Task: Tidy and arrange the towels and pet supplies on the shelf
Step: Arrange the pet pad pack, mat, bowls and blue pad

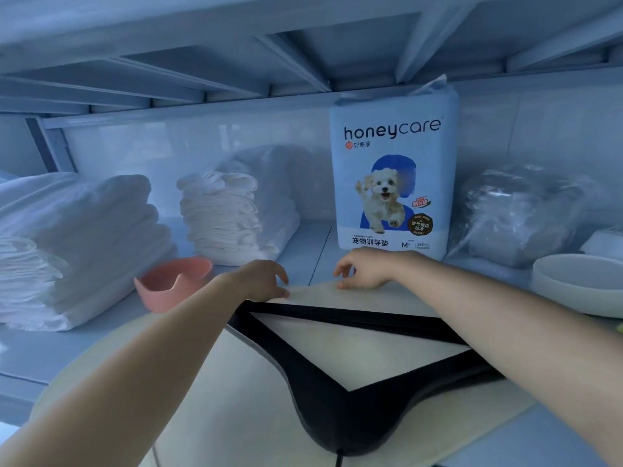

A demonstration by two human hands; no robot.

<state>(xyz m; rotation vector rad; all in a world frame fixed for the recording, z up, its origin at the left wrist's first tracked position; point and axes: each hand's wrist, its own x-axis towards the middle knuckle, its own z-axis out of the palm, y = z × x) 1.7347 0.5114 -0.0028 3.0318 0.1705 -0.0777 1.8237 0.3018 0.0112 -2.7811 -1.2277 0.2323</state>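
Currently, at frame centre, our left hand (264, 278) and right hand (365, 269) touch the far edge of the mat (371, 348); we cannot confirm a pinch.

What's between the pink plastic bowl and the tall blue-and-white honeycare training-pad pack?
Head view: the left hand, pinching the far edge of the beige black-trimmed mat, then a bare stretch of pale shelf.

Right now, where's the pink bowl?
Head view, left of centre on the shelf: the pink bowl sits just left of the left hand, in front of the small white stack and right of the big folded towel pile.
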